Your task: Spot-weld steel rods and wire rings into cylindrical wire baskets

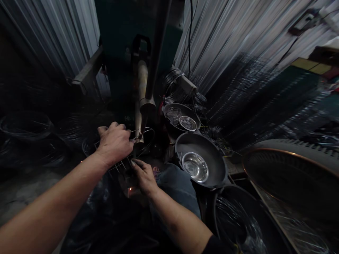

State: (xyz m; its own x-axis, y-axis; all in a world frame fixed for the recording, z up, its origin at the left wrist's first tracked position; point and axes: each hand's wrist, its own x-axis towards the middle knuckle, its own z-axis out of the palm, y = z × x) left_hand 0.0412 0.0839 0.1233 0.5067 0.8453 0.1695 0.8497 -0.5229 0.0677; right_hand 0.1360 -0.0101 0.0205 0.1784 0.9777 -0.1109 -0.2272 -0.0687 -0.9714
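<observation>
My left hand (114, 142) is closed on the upper edge of a wire rack (124, 155), a grid of thin metal rods with a round wire rim. My right hand (143, 174) grips the rack's lower edge from below, fingers curled on the wires. The rack's rim lies under the tip of a vertical metal electrode (144, 116) of a welding machine (140, 77). A small orange spark glows just below my right hand. My knee in blue trousers (174, 183) lies under my right wrist.
A dark pan (219, 165) holding a shiny steel bowl (196, 166) sits right of my knee. Behind it another pan (167, 110) holds small wire parts. Coils of wire lie at left, a large round rim (291, 165) at right. Corrugated metal sheets stand behind.
</observation>
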